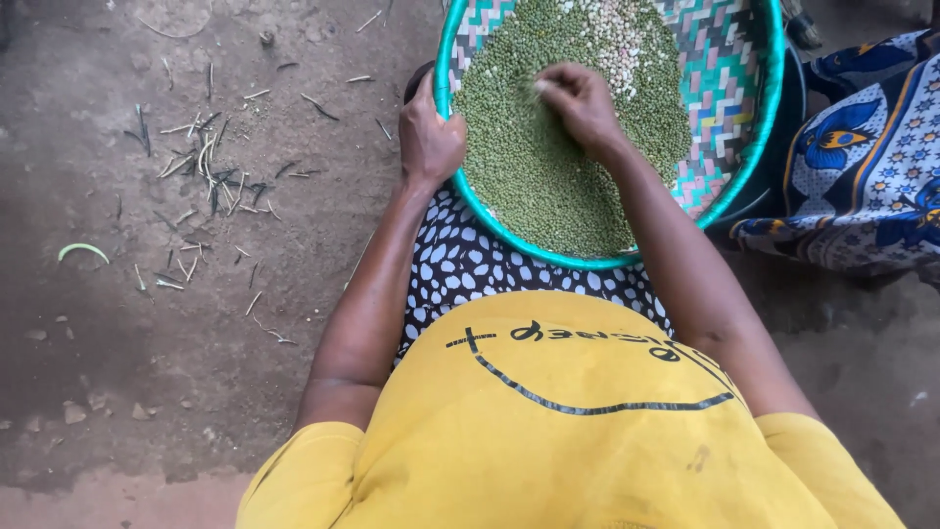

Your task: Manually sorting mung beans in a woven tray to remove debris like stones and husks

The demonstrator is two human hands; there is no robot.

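The left hand (429,137) grips the teal rim of the round woven tray (754,147); the right hand (580,100), fingers pinched together, touches the small green grains (534,176).

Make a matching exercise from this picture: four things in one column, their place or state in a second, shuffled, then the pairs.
1. left hand
2. right hand
3. pale seeds
4. stalk scraps

A. scattered on the dirt ground
B. gripping the tray's teal rim
C. fingers pinched over the green grains
D. heaped at the tray's far side

Pairs: 1-B, 2-C, 3-D, 4-A
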